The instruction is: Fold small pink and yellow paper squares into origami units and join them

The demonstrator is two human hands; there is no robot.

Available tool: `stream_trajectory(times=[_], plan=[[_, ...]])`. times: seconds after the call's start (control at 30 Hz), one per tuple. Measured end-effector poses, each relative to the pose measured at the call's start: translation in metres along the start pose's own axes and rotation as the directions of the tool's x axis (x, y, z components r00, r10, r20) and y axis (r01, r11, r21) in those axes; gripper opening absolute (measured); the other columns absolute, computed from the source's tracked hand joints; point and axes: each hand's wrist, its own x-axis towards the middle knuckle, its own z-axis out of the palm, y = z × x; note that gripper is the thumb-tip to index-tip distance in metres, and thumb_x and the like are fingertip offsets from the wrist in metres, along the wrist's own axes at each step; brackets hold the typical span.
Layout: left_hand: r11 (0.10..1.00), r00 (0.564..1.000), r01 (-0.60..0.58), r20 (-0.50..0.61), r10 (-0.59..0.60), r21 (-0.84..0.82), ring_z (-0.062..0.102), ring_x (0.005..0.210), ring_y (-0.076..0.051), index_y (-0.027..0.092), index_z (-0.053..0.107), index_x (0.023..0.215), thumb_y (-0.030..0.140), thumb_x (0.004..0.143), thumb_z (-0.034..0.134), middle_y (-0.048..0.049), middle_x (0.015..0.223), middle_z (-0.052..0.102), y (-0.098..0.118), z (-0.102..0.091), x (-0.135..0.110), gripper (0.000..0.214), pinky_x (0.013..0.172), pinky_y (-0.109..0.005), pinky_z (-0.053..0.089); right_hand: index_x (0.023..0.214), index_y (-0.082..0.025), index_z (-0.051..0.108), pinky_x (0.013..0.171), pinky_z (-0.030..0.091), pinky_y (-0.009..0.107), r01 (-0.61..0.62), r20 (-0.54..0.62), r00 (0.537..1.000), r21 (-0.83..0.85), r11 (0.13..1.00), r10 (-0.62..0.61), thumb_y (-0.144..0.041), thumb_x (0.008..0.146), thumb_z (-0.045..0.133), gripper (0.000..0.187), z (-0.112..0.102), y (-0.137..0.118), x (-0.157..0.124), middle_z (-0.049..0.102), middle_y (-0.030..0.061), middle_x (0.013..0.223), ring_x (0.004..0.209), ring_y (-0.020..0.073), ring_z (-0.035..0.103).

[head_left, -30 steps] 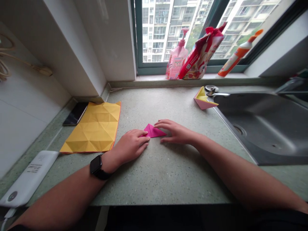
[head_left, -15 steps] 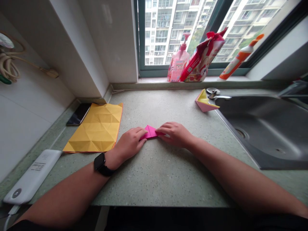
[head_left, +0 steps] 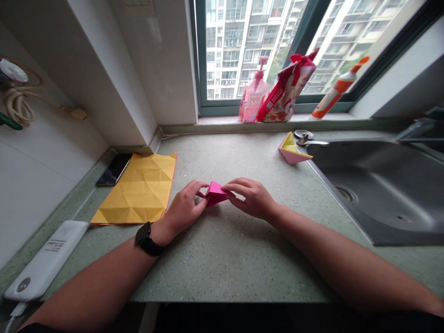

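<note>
A small folded piece of pink origami paper [head_left: 216,192] is held between both hands, just over the speckled counter [head_left: 222,259]. My left hand [head_left: 187,201] pinches its left end between thumb and fingers. On the other side, my right hand [head_left: 251,198] grips the right end, fingers on top and thumb underneath. The paper's middle stands up in a three-sided peak. Parts of both ends are covered by my fingers. A black watch [head_left: 149,238] is on my left wrist.
Creased yellow paper sheets [head_left: 138,189] lie at left, against a dark phone [head_left: 114,169]. A white power bank [head_left: 48,259] sits nearer. A yellow-and-pink folded paper piece [head_left: 294,151] stands beside the steel sink [head_left: 374,194]. Bottles and a red bag [head_left: 286,90] line the windowsill.
The pink paper has gone from lying nearly flat to a raised peak, and my left fingers have lifted and opened around its end. The view has tilted slightly upward.
</note>
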Motion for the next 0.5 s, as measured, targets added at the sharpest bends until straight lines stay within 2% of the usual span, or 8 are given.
stream_trajectory(times=[0.1, 0.17, 0.3, 0.4, 0.5], plan=[[1.0, 0.999, -0.009, -0.037, 0.008, -0.028, 0.076, 0.094, -0.018, 0.021, 0.063, 0.135, 0.014, 0.099, 0.068, -0.0093, 0.129, 0.07, -0.001, 0.001, -0.002, 0.037, 0.091, -0.036, 0.065, 0.125, -0.026, 0.074, 0.077, 0.063, 0.037, 0.026, -0.046, 0.999, 0.032, 0.999, -0.024, -0.016, 0.102, 0.065, 0.026, 0.0, -0.005, 0.002, 0.081, 0.0065, 0.109, 0.092, 0.0215, 0.076], [0.998, 0.999, -0.02, -0.05, 0.017, -0.064, 0.076, 0.103, -0.019, 0.022, 0.063, 0.138, 0.018, 0.101, 0.066, -0.0098, 0.133, 0.069, 0.0, 0.002, -0.003, 0.037, 0.094, -0.037, 0.066, 0.13, -0.027, 0.073, 0.08, 0.065, 0.039, 0.029, -0.064, 0.998, 0.057, 0.998, -0.025, -0.016, 0.103, 0.064, 0.031, -0.001, -0.009, 0.002, 0.08, 0.007, 0.112, 0.095, 0.0223, 0.077], [0.972, 0.999, -0.001, -0.041, -0.008, -0.235, 0.07, 0.121, -0.024, 0.024, 0.068, 0.13, 0.023, 0.102, 0.065, -0.0089, 0.128, 0.068, 0.003, 0.002, -0.001, 0.028, 0.093, -0.034, 0.068, 0.147, -0.031, 0.063, 0.083, 0.069, 0.041, -0.02, -0.073, 0.997, 0.168, 0.986, 0.033, -0.018, 0.103, 0.065, 0.046, 0.001, -0.015, 0.003, 0.076, 0.0091, 0.123, 0.102, 0.0234, 0.076], [0.909, 0.993, 0.113, 0.02, -0.115, -0.402, 0.074, 0.113, -0.024, 0.022, 0.07, 0.123, 0.03, 0.103, 0.067, -0.0096, 0.127, 0.069, 0.006, 0.002, 0.001, 0.022, 0.09, -0.034, 0.068, 0.155, -0.033, 0.056, 0.084, 0.07, 0.041, -0.102, -0.064, 0.99, 0.297, 0.95, 0.126, -0.02, 0.103, 0.066, 0.055, 0.004, -0.016, 0.002, 0.071, 0.0102, 0.132, 0.104, 0.0227, 0.076], [0.826, 0.966, 0.255, 0.106, -0.234, -0.502, 0.078, 0.097, -0.021, 0.02, 0.066, 0.125, 0.035, 0.102, 0.069, -0.0103, 0.126, 0.072, 0.006, 0.002, 0.002, 0.028, 0.081, -0.031, 0.066, 0.156, -0.033, 0.053, 0.085, 0.07, 0.043, -0.247, -0.009, 0.964, 0.34, 0.907, 0.266, -0.027, 0.102, 0.07, 0.057, 0.006, -0.014, 0.0, 0.066, 0.0128, 0.138, 0.106, 0.0243, 0.075]])
